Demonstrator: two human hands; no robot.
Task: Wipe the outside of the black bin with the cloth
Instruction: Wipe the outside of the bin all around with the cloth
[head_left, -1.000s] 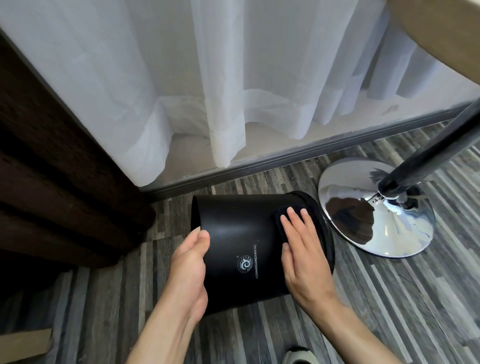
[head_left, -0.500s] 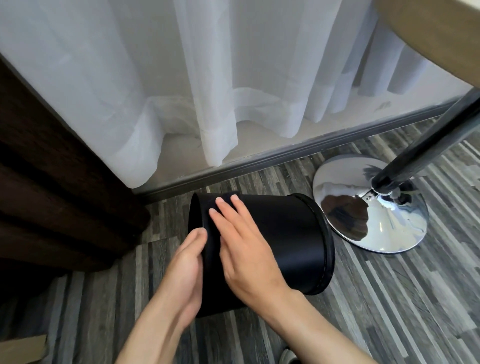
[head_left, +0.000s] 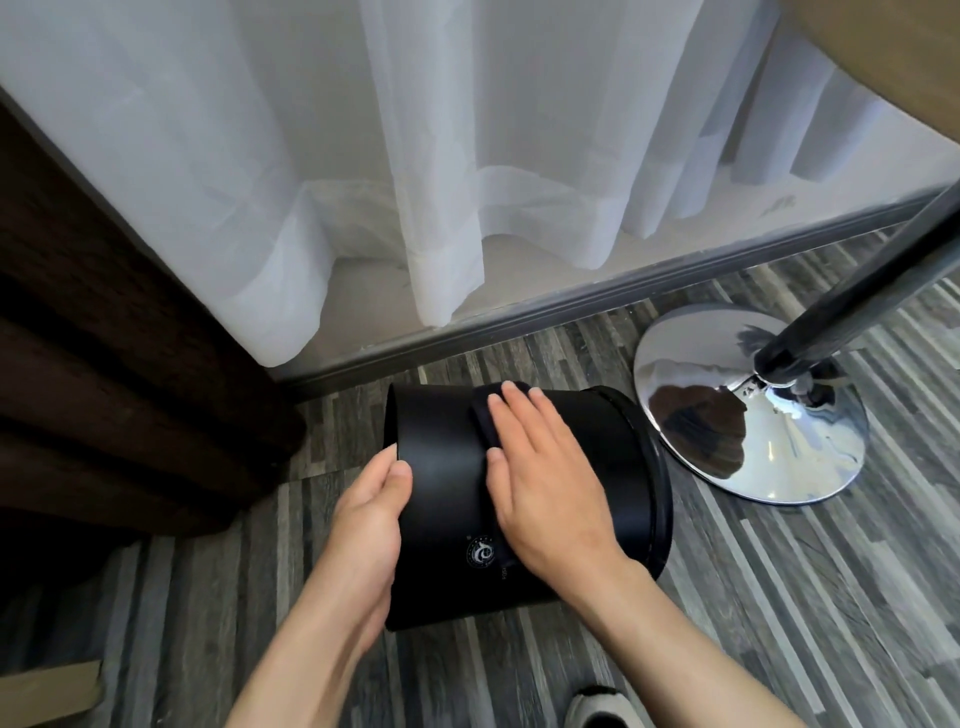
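The black bin (head_left: 441, 467) lies on its side on the striped floor, its base to the left and its rimmed mouth to the right. A small white round logo shows on its near side. My left hand (head_left: 369, 519) presses flat against the base end and steadies it. My right hand (head_left: 545, 467) lies palm down on the bin's upper side. It presses a dark cloth (head_left: 483, 415) against the wall. Only the cloth's left edge shows beside my fingers.
A chrome table base (head_left: 717, 447) with a dark pole (head_left: 857, 312) stands just right of the bin's mouth. A dark wooden cabinet (head_left: 104, 364) is at the left. White curtains (head_left: 415, 156) hang behind, above a grey skirting strip. A shoe tip (head_left: 597, 709) shows at the bottom edge.
My right hand with the cloth slid from the rim end to the base end, then back to the middle. The bin has turned, and its logo shows again.
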